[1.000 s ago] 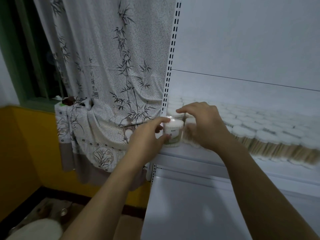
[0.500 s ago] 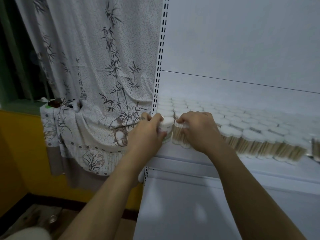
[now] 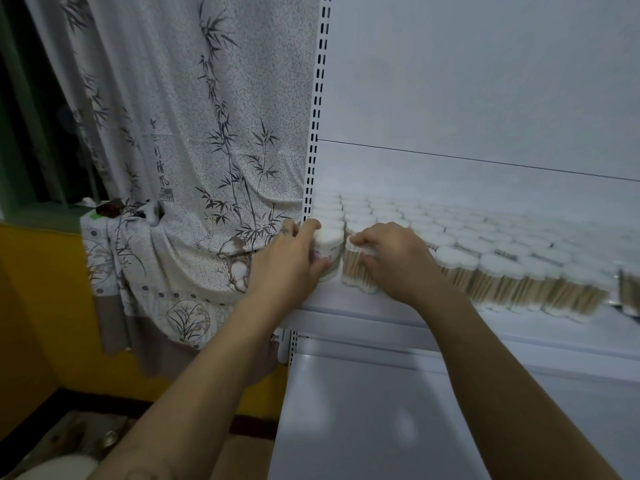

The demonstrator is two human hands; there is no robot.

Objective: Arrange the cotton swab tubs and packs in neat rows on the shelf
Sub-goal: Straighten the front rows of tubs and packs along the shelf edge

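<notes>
Now the left hand [image 3: 290, 263] curls its fingers round a smooth round tub [image 3: 331, 249] at the shelf [image 3: 363, 306] front left corner. The right hand [image 3: 393, 259] pinches a clear swab pack [image 3: 355, 273] beside it. The tub's label is too blurry to read.

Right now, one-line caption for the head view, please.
Left hand grips a swab tub at the shelf left end; right hand holds the neighbouring swab pack.

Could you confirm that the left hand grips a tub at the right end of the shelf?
Not quite: the head view shows the left hand gripping the tub at the left end of the shelf, beside the slotted upright.
</notes>
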